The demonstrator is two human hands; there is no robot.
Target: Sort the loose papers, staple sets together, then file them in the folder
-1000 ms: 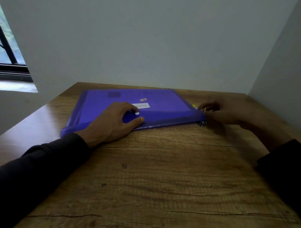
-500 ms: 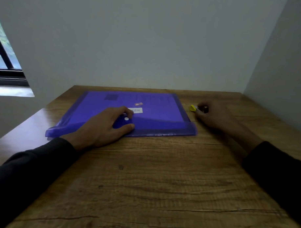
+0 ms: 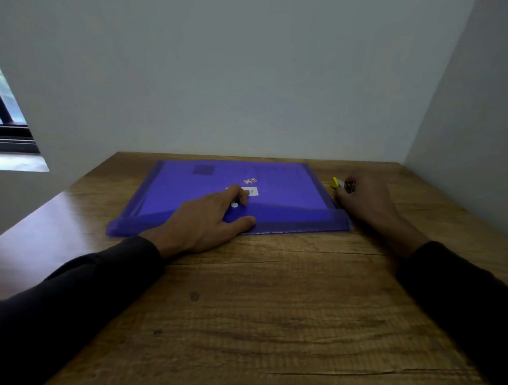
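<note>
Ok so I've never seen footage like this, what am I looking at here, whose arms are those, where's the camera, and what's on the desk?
There is no machine here. The camera sits on a person's head and looks forward and down, so the two dark-sleeved arms are that person's own. On the wooden desk lies a purple plastic folder, flat, its flap down. The left hand rests on the flap beside its white snap button. The right hand, just right of the folder, curls round a small yellow and metal object, probably a stapler, though it is too small to be sure. No loose papers show.
</note>
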